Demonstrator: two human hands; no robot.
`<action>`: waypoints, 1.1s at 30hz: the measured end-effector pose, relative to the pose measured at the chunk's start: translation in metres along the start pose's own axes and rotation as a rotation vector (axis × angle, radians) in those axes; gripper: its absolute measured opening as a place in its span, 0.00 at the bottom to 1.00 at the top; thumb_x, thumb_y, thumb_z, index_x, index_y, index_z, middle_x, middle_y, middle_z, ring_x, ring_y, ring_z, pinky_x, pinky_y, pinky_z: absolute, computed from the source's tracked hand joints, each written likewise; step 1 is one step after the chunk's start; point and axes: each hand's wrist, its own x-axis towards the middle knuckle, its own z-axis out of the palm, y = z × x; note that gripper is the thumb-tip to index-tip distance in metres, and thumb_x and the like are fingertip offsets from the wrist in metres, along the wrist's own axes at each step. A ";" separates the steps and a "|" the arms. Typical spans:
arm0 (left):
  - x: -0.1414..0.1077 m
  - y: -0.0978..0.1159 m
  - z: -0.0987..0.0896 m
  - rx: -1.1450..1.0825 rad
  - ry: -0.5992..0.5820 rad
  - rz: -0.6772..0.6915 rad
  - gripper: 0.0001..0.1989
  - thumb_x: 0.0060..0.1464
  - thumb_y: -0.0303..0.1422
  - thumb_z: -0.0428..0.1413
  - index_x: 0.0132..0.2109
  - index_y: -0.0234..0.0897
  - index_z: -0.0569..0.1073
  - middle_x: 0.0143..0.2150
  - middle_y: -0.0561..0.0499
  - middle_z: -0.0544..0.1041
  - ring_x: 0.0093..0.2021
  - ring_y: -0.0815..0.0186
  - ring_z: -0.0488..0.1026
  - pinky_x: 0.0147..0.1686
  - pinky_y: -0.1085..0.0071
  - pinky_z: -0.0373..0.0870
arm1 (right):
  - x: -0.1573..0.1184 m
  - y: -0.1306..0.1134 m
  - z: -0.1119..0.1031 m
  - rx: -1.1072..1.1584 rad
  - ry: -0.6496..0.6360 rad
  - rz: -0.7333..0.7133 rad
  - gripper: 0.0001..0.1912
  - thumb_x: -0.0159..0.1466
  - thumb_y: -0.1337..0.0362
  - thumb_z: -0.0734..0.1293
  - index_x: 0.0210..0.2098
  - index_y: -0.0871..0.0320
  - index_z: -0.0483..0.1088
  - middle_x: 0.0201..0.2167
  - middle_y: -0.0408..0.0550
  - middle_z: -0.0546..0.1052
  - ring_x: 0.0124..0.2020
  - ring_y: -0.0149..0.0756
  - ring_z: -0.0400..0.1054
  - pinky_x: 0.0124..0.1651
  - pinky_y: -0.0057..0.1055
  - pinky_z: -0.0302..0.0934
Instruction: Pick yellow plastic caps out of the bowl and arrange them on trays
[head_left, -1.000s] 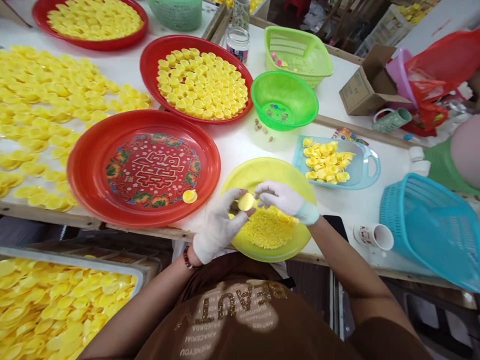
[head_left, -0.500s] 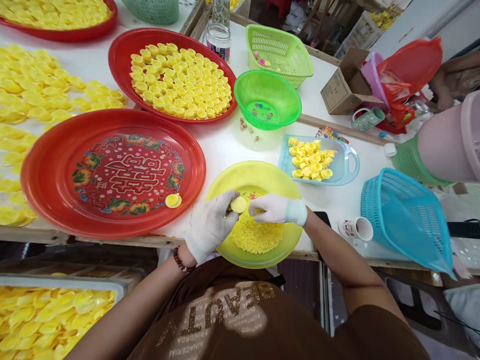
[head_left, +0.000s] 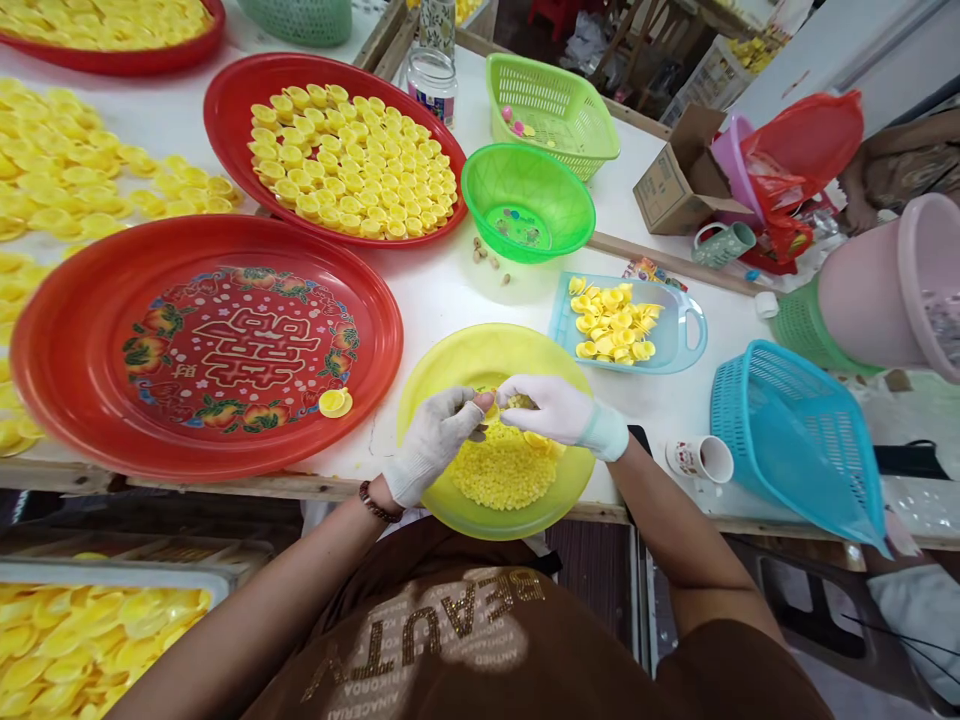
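My left hand (head_left: 439, 440), in a white glove with the fingertips uncovered, is closed above the yellow basin (head_left: 420, 370). Whatever lies between its thumb and fingers is hidden. Facing it, my right hand (head_left: 551, 410), in a white glove with a pale green cuff, has its fingers curled together over small yellowish bits. Both sets of fingertips nearly meet. Beneath them, small yellow pellets (head_left: 502, 475) are heaped in the basin. A yellow cup-shaped plastic piece (head_left: 535, 440) shows partly under my right hand. One more yellow cup piece (head_left: 335, 402) sits in the red tray (head_left: 75, 350) to the left.
Behind stands a red tray (head_left: 225, 120) full of yellow cup pieces. A light blue tray (head_left: 679, 350) with yellow pieces, a green bowl (head_left: 529, 200), a mug (head_left: 697, 458) and a blue basket (head_left: 795, 440) stand rightward. Loose yellow pieces cover the table's left side.
The round yellow piece seen in my left fingers no longer shows there. A yellow piece now appears under my right hand. My hands are closer together, and the view has shifted slightly.
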 end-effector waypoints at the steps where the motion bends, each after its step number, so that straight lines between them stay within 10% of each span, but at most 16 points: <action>1: 0.001 0.000 0.001 -0.074 -0.009 -0.026 0.22 0.57 0.49 0.58 0.45 0.32 0.74 0.40 0.47 0.77 0.31 0.66 0.76 0.34 0.69 0.76 | 0.000 0.000 0.001 -0.008 0.010 -0.002 0.07 0.62 0.66 0.64 0.39 0.58 0.73 0.34 0.42 0.76 0.34 0.31 0.68 0.40 0.29 0.60; 25: -0.003 -0.004 0.002 0.118 0.023 0.150 0.18 0.60 0.43 0.50 0.38 0.33 0.77 0.33 0.48 0.76 0.31 0.65 0.73 0.34 0.70 0.71 | -0.007 -0.016 0.009 -0.042 0.204 -0.116 0.08 0.66 0.63 0.65 0.44 0.54 0.72 0.44 0.47 0.78 0.47 0.38 0.71 0.53 0.37 0.63; 33: -0.003 -0.004 0.000 0.009 0.015 0.113 0.21 0.58 0.45 0.54 0.45 0.31 0.79 0.40 0.45 0.79 0.34 0.65 0.73 0.38 0.68 0.74 | -0.009 -0.015 0.001 0.139 0.256 0.009 0.09 0.68 0.63 0.62 0.46 0.55 0.71 0.32 0.43 0.76 0.33 0.33 0.71 0.42 0.32 0.66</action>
